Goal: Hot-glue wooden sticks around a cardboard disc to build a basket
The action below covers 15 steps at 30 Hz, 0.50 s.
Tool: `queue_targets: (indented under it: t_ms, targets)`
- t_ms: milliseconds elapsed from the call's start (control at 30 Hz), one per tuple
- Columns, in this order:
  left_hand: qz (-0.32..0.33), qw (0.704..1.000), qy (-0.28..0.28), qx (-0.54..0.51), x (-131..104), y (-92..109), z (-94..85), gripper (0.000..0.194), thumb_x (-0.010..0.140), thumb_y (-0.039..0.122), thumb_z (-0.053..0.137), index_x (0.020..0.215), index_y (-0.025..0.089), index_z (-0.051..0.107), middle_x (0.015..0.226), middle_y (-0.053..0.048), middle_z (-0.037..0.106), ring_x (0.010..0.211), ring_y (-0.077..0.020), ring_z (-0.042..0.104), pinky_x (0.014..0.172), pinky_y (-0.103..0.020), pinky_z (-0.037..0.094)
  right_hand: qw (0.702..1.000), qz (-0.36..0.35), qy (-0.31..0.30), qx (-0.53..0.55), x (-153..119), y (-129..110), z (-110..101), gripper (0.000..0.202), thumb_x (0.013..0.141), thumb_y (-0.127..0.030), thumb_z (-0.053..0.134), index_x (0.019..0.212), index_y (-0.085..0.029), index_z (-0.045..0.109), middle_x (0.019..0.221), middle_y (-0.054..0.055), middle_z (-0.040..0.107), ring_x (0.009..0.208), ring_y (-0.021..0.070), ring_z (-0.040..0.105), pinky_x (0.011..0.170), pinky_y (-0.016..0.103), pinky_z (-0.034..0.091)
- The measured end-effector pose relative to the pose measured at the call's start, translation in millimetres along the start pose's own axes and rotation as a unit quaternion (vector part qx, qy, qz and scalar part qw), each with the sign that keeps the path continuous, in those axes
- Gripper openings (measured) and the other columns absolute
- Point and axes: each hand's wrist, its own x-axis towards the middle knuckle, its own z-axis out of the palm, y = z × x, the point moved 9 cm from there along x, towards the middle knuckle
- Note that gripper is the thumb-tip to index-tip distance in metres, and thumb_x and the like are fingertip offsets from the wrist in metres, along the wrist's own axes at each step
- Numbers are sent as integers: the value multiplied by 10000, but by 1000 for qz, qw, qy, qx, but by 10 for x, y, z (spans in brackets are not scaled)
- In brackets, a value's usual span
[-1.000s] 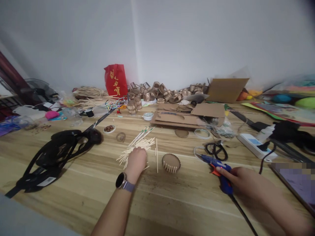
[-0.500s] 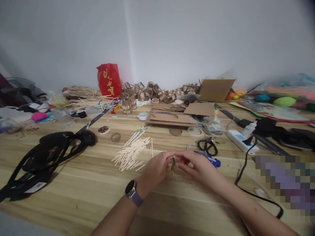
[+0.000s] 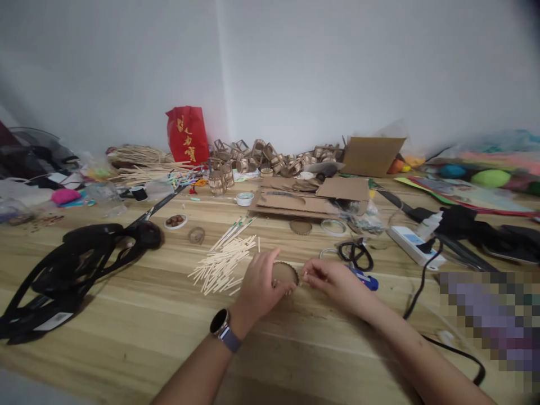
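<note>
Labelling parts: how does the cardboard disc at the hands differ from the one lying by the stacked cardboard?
The near disc is partly covered by the left hand; the far disc is uncovered. The near disc looks larger in view; the far disc smaller, being farther off. Both are brown and round with ribbed-looking rims.

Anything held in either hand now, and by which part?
Left hand curves around the disc at its left and near edge; grip unclear. Right hand is by the disc's right edge; anything pinched there is too small to tell.
</note>
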Motion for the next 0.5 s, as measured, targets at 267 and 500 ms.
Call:
queue_targets:
  t_ms: [267,500]
  targets:
    - [-38,992,-122,-2,-29,-289,401,1167,562,288,853,1480,203,137,1505,-180,305,1384,-335,308,1121,-519,287,998,-1,-41,-49,24,72,263,142,772,-122,496,753,-187,620,694,-1,645,637,140,540,580,214,364]
    - [-64,990,-120,-47,-28,-381,414,1169,566,232,844,1484,210,120,1517,-165,290,1367,-320,343,1096,-484,340,998,-15,-43,-48,34,60,333,148,763,-112,492,728,-189,614,697,4,652,625,137,542,563,213,350]
